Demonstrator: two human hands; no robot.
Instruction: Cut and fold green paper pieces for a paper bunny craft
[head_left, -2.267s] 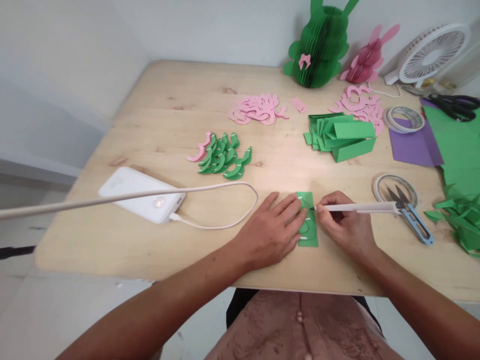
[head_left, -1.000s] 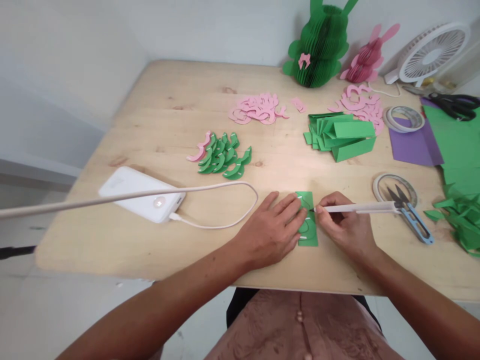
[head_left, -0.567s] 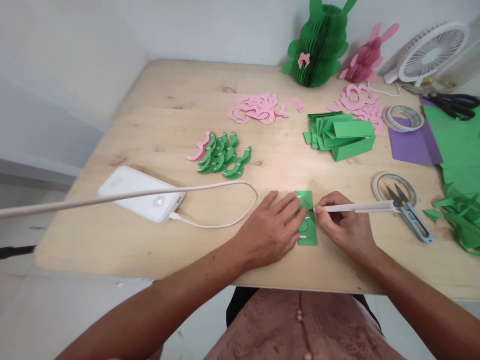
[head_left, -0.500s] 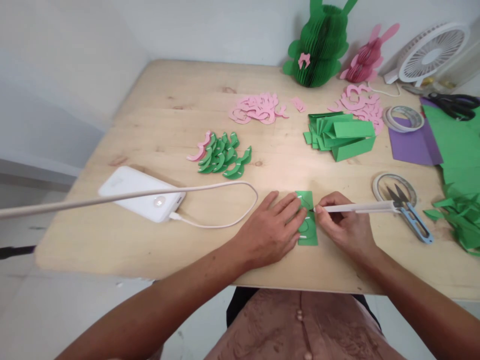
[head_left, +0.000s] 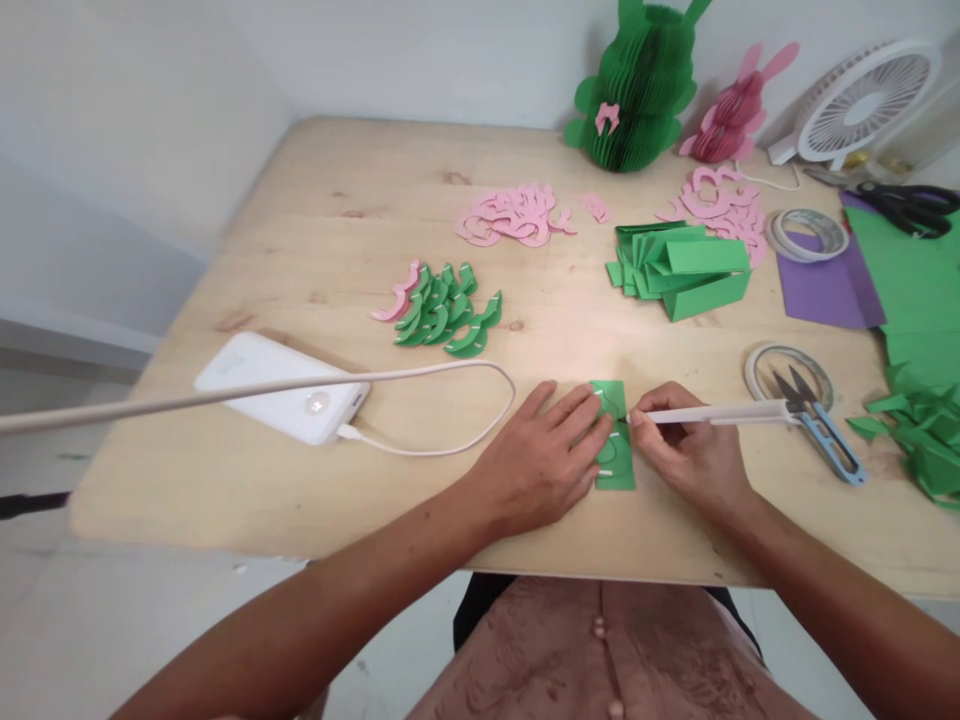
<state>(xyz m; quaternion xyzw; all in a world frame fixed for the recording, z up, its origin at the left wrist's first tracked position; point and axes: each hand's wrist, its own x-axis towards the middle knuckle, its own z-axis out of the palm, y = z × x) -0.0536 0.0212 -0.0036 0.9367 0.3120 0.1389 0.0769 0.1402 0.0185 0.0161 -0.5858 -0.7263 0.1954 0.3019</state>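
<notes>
My left hand [head_left: 544, 455] lies flat near the table's front, its fingers spread and pressing on the left part of a green paper piece [head_left: 619, 473]. Thin curved lines and short white marks show on that paper; my fingers cover some of it. Pinched in my right hand [head_left: 694, 450] is a slim white pen [head_left: 709, 413], lying at a low slant with its dark tip at the paper's right edge. Just beyond the pen's far end rest blue-handled thread snips [head_left: 832, 445], partly over a tape roll [head_left: 757, 385].
A white power bank [head_left: 262, 390] with a looping cable [head_left: 442, 370] sits at left. Cut green pieces [head_left: 439, 310], pink pieces [head_left: 514, 215] and folded green strips [head_left: 682, 265] lie farther back. Green scraps [head_left: 930, 425] are at right; paper rabbits [head_left: 637, 90] and a fan [head_left: 862, 110] stand behind.
The view has shifted very slightly. Both hands, the pen and the green paper stay in practically the same place.
</notes>
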